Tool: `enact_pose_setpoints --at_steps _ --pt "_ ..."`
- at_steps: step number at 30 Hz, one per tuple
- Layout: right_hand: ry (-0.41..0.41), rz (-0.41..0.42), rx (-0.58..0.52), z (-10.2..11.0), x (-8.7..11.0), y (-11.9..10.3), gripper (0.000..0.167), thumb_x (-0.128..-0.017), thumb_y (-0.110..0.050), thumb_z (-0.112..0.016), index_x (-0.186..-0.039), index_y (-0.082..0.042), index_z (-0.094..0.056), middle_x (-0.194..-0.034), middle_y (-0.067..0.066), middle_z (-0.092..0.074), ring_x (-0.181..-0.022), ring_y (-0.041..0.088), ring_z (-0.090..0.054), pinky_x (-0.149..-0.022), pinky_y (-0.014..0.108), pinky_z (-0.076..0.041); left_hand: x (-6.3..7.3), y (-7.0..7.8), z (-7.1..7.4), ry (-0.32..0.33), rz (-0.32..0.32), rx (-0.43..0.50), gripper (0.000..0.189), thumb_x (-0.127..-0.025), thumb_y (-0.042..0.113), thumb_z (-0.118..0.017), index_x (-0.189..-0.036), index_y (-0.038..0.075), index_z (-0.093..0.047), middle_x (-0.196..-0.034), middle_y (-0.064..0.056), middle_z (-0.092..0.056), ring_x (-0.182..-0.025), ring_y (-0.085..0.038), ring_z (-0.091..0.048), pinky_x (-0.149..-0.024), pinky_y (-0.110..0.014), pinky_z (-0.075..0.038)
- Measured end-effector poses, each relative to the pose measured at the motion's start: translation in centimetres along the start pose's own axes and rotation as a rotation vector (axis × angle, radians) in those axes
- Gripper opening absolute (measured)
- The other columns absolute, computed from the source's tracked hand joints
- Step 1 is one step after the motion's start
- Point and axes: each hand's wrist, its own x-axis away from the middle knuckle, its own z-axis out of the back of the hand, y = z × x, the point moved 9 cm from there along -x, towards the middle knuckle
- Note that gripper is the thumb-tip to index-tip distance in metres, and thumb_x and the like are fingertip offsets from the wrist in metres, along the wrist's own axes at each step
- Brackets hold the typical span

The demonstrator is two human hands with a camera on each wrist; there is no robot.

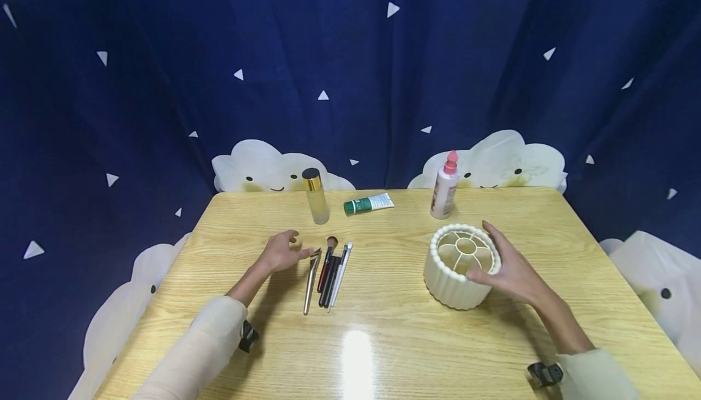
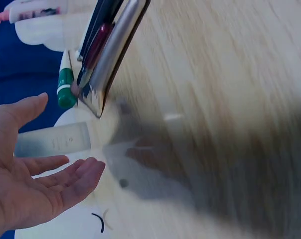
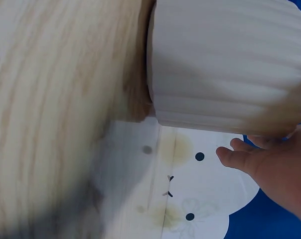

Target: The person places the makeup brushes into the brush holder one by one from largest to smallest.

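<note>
In the head view my left hand (image 1: 282,252) reaches beside a metallic-handled angled makeup brush (image 1: 311,284), thumb near its bristle end. The left wrist view shows that hand's fingers spread and holding nothing. Right of this brush lie several more makeup brushes (image 1: 329,281), with red, black and white handles. A cream round organizer (image 1: 457,287) with a beaded rim and divided compartments stands upright on the table. My right hand (image 1: 509,271) is at its right side, thumb by the rim and other fingers spread along the far side. Where its fingers touch is partly hidden.
Behind the brushes stands a gold-and-black-capped bottle (image 1: 317,205). A green and white tube (image 1: 369,204) lies at the back middle. A white bottle with a pink top (image 1: 445,190) stands behind the organizer. The wooden table (image 1: 400,339) ends at a dark blue curtain (image 1: 350,41).
</note>
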Motion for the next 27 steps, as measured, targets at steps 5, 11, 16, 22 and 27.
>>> enact_pose_setpoints --at_steps 5,11,16,22,27 --pt "-0.004 -0.011 0.004 -0.4 0.0 0.3 0.115 -0.068 -0.035 -0.082 -0.152 -0.006 -0.009 -0.148 0.029 -0.029 -0.131 0.051 -0.033 -0.097 0.071 -0.029 -0.1 0.1 -1.2 -0.008 0.012 0.013 0.056 -0.080 0.031 -0.074 -0.115 -0.009 -0.057 -0.102 -0.021 -0.065 -0.089 -0.030 -0.062 -0.077 -0.039 -0.054" --pt "-0.007 -0.017 0.011 -0.4 0.2 0.0 0.115 -0.066 -0.034 -0.084 -0.150 -0.003 -0.012 -0.146 0.030 -0.032 -0.129 0.051 -0.036 -0.097 0.071 -0.031 -0.3 0.4 -1.7 0.023 0.032 0.032 0.043 -0.079 0.026 -0.075 -0.102 -0.007 -0.060 -0.084 -0.011 -0.060 -0.070 -0.018 -0.052 -0.061 -0.026 -0.045" --pt "-0.012 -0.039 0.017 -0.4 0.3 -0.2 0.115 -0.066 -0.035 -0.083 -0.151 -0.005 -0.012 -0.146 0.029 -0.033 -0.128 0.050 -0.038 -0.096 0.070 -0.032 -0.5 1.0 -1.7 0.043 0.031 0.026 0.030 -0.076 0.022 -0.076 -0.062 0.005 -0.055 -0.054 0.003 -0.047 -0.050 -0.011 -0.047 -0.047 -0.019 -0.034" --pt "-0.001 -0.042 0.016 -0.5 0.3 0.0 0.113 -0.067 -0.035 -0.083 -0.150 -0.005 -0.013 -0.145 0.029 -0.034 -0.126 0.049 -0.040 -0.095 0.070 -0.034 -0.5 1.1 -2.5 0.012 0.076 0.043 0.042 -0.073 0.019 -0.078 -0.043 0.013 -0.049 -0.038 0.004 -0.047 -0.036 -0.011 -0.052 -0.039 -0.019 -0.038" --pt "0.006 -0.045 0.012 -0.5 0.3 0.3 0.113 -0.068 -0.036 -0.083 -0.150 -0.005 -0.013 -0.145 0.029 -0.034 -0.126 0.049 -0.040 -0.095 0.071 -0.033 -0.5 0.9 -3.0 0.029 0.138 0.072 0.025 -0.069 0.017 -0.082 -0.059 0.001 -0.065 -0.055 -0.012 -0.065 -0.044 -0.019 -0.062 -0.046 -0.026 -0.051"
